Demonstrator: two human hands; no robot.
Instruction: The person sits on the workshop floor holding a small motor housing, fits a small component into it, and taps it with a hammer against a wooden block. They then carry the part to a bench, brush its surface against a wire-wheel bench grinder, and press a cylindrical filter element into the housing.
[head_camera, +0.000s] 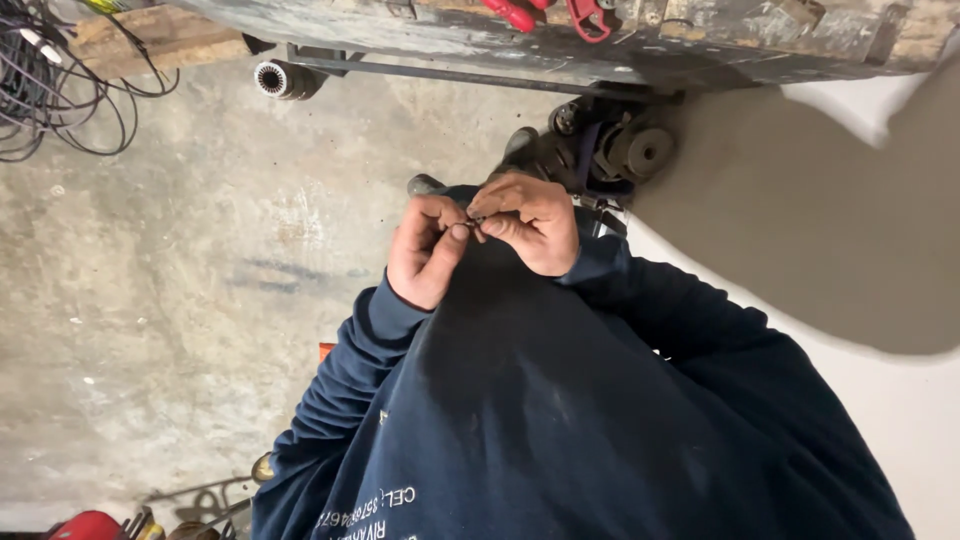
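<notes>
Bare concrete floor (170, 270), stained, seen from above. Far left, a tangle of black cables (50, 90) beside a wooden plank (160, 35); near left, a red tool (90, 525). Workbench edge (600, 50) runs along the far side, red-handled pliers (555, 15) on it. Centre: left hand (425, 250) and right hand (530, 225), fingertips of both pinched together on a small dark part (473, 221), too small to identify, held over the navy sweatshirt (560, 420). Just beyond, a dark motor assembly (610, 150).
</notes>
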